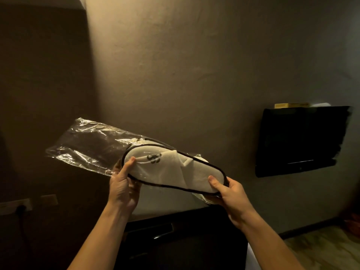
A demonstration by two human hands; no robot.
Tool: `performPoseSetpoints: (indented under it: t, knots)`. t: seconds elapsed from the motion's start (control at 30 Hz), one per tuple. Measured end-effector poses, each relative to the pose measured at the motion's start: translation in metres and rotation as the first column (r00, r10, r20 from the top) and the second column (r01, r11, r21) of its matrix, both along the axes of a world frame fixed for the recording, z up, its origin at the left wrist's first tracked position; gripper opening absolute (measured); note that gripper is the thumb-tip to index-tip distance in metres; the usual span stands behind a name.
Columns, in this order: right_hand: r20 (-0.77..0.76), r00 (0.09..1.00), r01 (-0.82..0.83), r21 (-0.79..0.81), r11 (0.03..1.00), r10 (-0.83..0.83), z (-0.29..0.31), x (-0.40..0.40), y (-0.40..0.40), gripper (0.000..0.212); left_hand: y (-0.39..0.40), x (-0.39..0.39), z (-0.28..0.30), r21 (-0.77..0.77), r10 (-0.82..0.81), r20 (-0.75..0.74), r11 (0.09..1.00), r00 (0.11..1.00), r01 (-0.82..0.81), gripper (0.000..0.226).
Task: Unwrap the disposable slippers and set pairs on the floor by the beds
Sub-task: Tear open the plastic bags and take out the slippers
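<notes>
A pair of white disposable slippers (171,172) with dark trim and a dark logo is held up in front of the wall, partly out of a clear plastic wrapper (91,147). The empty part of the wrapper trails up and to the left. My left hand (122,184) grips the toe end of the slippers together with the wrapper, thumb on top. My right hand (229,193) pinches the heel end, thumb on the upper slipper. A second slipper shows only as an edge beneath the first.
A dark wall-mounted television (298,141) hangs at the right. Below my hands stands a dark cabinet (181,240) with a handle. A wall socket with a plug (19,206) is at the lower left. Wooden floor (321,246) shows at the lower right.
</notes>
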State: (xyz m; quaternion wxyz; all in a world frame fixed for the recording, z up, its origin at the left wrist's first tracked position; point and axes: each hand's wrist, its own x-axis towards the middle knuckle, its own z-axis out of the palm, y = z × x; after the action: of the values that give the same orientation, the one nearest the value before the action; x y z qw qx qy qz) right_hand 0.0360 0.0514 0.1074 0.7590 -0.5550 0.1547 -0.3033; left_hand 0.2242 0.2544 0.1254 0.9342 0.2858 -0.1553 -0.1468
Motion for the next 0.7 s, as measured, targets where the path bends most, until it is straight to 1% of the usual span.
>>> performPoseSetpoints:
  t: [0.07, 0.1, 0.17, 0.2, 0.23, 0.27, 0.33, 0.4, 0.43, 0.5, 0.53, 0.6, 0.7]
  knots:
    - [-0.003, 1.0, 0.009, 0.011, 1.0, -0.009, 0.0, 0.0, -0.001, 0.022, 0.001, -0.001, 0.001, 0.007, -0.005, -0.003, 1.0, 1.0, 0.005, 0.059]
    - [0.0, 1.0, 0.011, 0.017, 1.0, -0.011, 0.0, 0.0, -0.002, 0.023, 0.002, -0.002, 0.0, 0.017, -0.029, 0.012, 0.999, 0.999, 0.029, 0.063]
    - [0.009, 1.0, 0.016, 0.028, 0.999, -0.016, -0.001, 0.0, -0.004, 0.025, 0.0, -0.009, -0.001, 0.066, -0.114, 0.014, 0.991, 0.993, 0.113, 0.084]
    - [0.012, 1.0, 0.018, 0.032, 0.999, -0.019, -0.002, -0.001, -0.004, 0.025, -0.002, -0.016, -0.001, 0.072, -0.159, -0.013, 0.985, 0.987, 0.159, 0.09]
    - [0.011, 1.0, 0.021, 0.035, 0.999, -0.021, -0.003, -0.001, -0.004, 0.025, -0.006, -0.02, -0.003, 0.066, -0.18, -0.043, 0.981, 0.983, 0.183, 0.087]
    - [0.009, 1.0, 0.021, 0.039, 0.999, -0.021, -0.004, 0.0, -0.003, 0.024, -0.011, -0.027, -0.003, 0.059, -0.189, -0.067, 0.979, 0.98, 0.193, 0.078]
    - [0.004, 1.0, 0.021, 0.041, 0.999, -0.021, -0.007, 0.0, -0.001, 0.024, -0.024, -0.037, -0.001, 0.078, -0.156, -0.095, 0.983, 0.983, 0.164, 0.058]
    - [-0.008, 1.0, 0.013, 0.039, 0.999, -0.013, -0.01, 0.0, 0.001, 0.025, -0.032, -0.038, -0.001, 0.088, -0.087, -0.106, 0.991, 0.991, 0.096, 0.042]
    - [-0.006, 1.0, 0.011, 0.042, 0.999, -0.011, -0.011, 0.0, 0.0, 0.025, -0.033, -0.035, -0.001, 0.097, -0.033, -0.098, 0.994, 0.995, 0.042, 0.038]
    - [0.005, 1.0, 0.011, 0.054, 0.999, -0.011, -0.011, -0.003, -0.001, 0.026, -0.03, -0.027, 0.001, 0.102, 0.038, -0.06, 0.994, 0.997, -0.032, 0.038]
    - [0.012, 1.0, 0.01, 0.062, 0.998, -0.01, -0.011, -0.005, -0.003, 0.027, -0.027, -0.022, 0.002, 0.096, 0.045, -0.043, 0.995, 0.998, -0.041, 0.034]
    - [0.015, 1.0, 0.006, 0.08, 0.997, -0.008, -0.011, -0.007, -0.006, 0.027, -0.021, -0.014, 0.003, 0.089, 0.041, -0.022, 0.995, 0.999, -0.038, 0.02]
    - [0.002, 1.0, 0.015, 0.099, 0.995, -0.015, -0.015, -0.005, -0.007, 0.028, -0.022, -0.01, 0.003, 0.089, 0.052, -0.003, 0.995, 0.999, -0.051, 0.02]
